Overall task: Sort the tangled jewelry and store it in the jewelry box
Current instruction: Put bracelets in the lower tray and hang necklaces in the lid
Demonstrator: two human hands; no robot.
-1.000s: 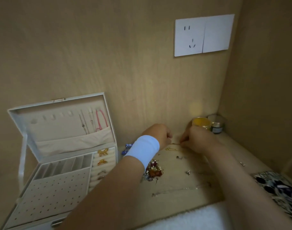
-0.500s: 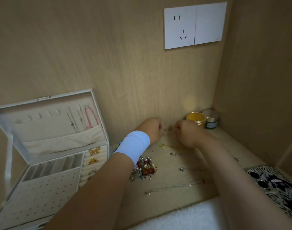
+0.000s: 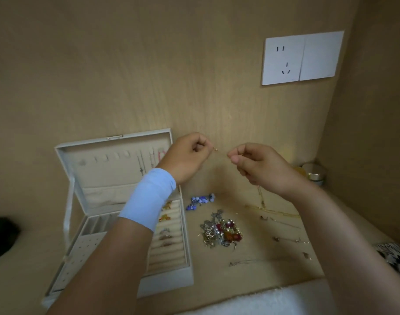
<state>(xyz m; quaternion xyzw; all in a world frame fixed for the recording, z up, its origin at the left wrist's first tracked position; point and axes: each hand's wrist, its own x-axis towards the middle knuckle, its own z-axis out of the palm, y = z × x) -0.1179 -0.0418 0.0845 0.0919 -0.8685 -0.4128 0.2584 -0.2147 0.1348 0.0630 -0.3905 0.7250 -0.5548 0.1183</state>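
My left hand [image 3: 187, 156] and my right hand [image 3: 258, 165] are raised above the wooden table, each pinching an end of a thin gold chain [image 3: 216, 150] stretched between them; the rest hangs below my right hand. The white jewelry box [image 3: 169, 281] stands open at the left, with necklaces hung in its lid and rings and gold pieces in the ring rolls. A tangled pile of jewelry [image 3: 221, 231] lies right of the box. A blue bead piece [image 3: 201, 200] lies behind the pile. Thin chains [image 3: 274, 211] and small earrings are scattered to the right.
Two small round tins [image 3: 315, 173] stand in the back right corner. A wall socket [image 3: 301, 57] is on the back panel. A patterned black-and-white item [image 3: 396, 255] lies at the right edge, a white fluffy cloth [image 3: 262, 301] along the front, a dark object [image 3: 1, 237] at far left.
Both hands have lifted from the table surface, bringing the gold chain up and pulling it taut between them. The view has shifted, so the box now appears nearer the centre.
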